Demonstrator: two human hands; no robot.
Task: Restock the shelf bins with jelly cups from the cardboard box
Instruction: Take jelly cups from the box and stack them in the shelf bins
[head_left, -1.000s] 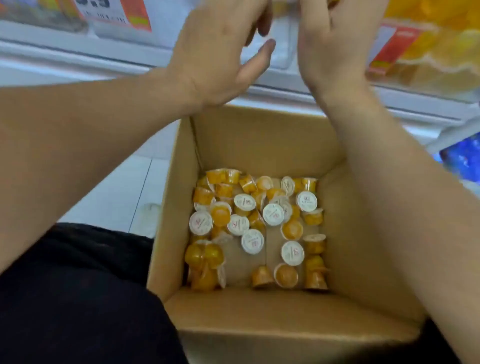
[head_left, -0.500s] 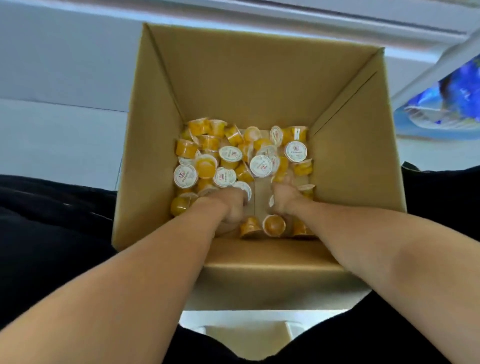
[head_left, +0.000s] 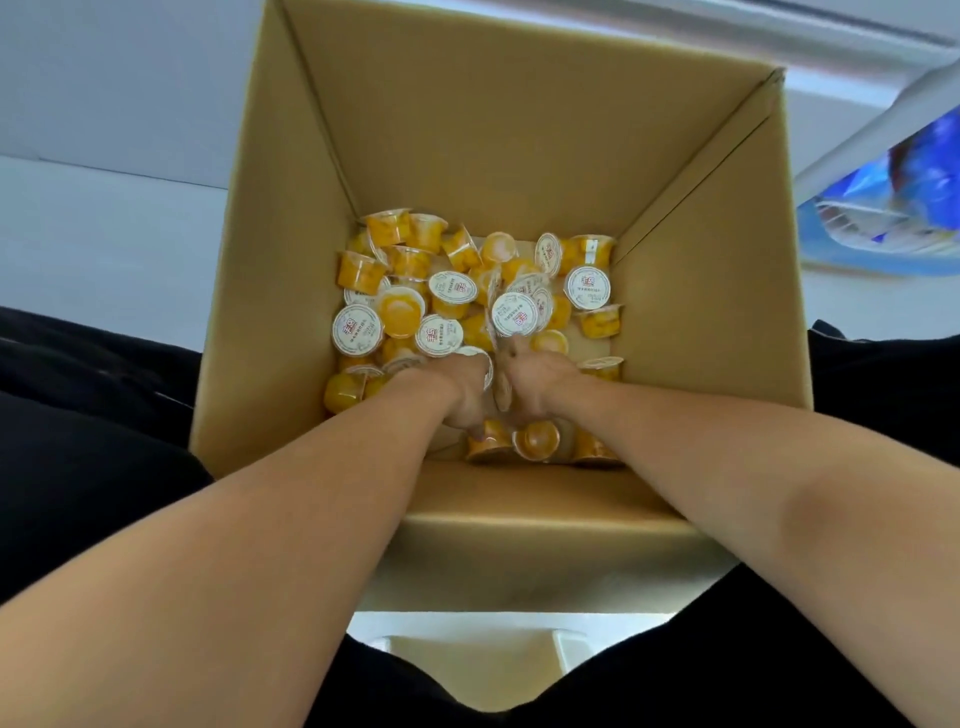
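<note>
An open cardboard box (head_left: 519, 130) stands in front of me, between my knees. On its bottom lie several orange jelly cups (head_left: 400, 312) with white printed lids, tumbled at all angles. Both my arms reach down into the box. My left hand (head_left: 460, 389) and my right hand (head_left: 535, 382) sit side by side at the near middle of the pile, backs up, fingers curled down around jelly cups. A white lid shows beside my left hand. The fingertips are hidden under the hands.
The white base of the shelf unit (head_left: 104, 104) runs behind the box. A blue packet (head_left: 904, 208) lies on a low shelf at the right. My legs in black (head_left: 78, 441) flank the box. The box walls are tall around my hands.
A second ago both hands were up at the shelf bin. They dropped into the box, and the view tilted down. Since half a second ago they have closed in together on the cups.
</note>
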